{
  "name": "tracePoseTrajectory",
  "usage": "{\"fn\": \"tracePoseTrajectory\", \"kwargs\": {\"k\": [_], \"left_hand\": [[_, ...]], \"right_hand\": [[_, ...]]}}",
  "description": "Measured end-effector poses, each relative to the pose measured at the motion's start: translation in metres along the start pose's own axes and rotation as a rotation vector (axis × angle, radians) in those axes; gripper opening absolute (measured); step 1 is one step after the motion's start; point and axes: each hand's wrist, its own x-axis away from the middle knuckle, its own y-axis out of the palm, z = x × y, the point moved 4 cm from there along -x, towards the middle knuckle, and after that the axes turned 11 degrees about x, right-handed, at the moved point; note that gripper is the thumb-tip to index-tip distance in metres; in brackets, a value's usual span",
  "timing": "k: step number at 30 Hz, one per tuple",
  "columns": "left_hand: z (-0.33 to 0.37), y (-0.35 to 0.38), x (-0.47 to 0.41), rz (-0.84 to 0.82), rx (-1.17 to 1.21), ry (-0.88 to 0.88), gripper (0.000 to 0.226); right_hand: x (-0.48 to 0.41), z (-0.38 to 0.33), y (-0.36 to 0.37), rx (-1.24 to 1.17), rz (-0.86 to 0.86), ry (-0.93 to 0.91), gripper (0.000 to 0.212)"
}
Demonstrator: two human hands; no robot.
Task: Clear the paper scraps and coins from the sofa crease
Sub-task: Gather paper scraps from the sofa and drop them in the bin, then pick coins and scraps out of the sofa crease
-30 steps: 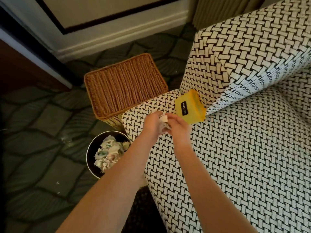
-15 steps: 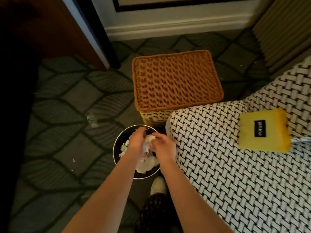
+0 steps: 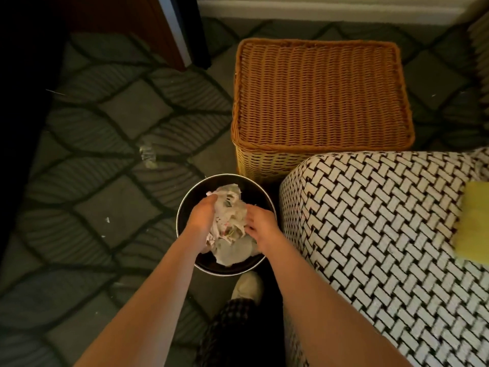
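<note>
Lowered since the earlier frame, the left hand (image 3: 202, 215) and right hand (image 3: 260, 223) are now sunk into the bin's mouth, with the paper scraps (image 3: 230, 215) gripped between the curled fingers of both. The sofa (image 3: 370, 234) arm stands close on the right of the hands and the wicker basket (image 3: 320, 96) just beyond them; open carpet is left only on the left. The bin (image 3: 227, 270) rim rings both hands, so the wad is best released low and the hands drawn straight up. No coins can be seen.
</note>
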Motion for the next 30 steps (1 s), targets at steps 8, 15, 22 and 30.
{"fn": "tracePoseTrajectory", "kwargs": {"k": [8,15,22,30], "left_hand": [[0.014,0.019,0.043,0.035,0.063,0.224,0.033],[-0.003,0.054,0.119,-0.163,0.197,0.387,0.031],[-0.058,0.090,0.211,-0.292,0.175,0.481,0.028],[-0.172,0.169,0.344,-0.542,0.060,0.622,0.026]], "right_hand": [[0.042,-0.014,-0.008,0.131,-0.113,-0.226,0.027],[0.118,-0.030,-0.043,-0.087,-0.166,-0.508,0.033],[0.198,0.020,-0.131,-0.266,-0.148,-0.618,0.026],[0.278,0.118,-0.285,-0.569,-0.021,-0.770,0.013]]}}
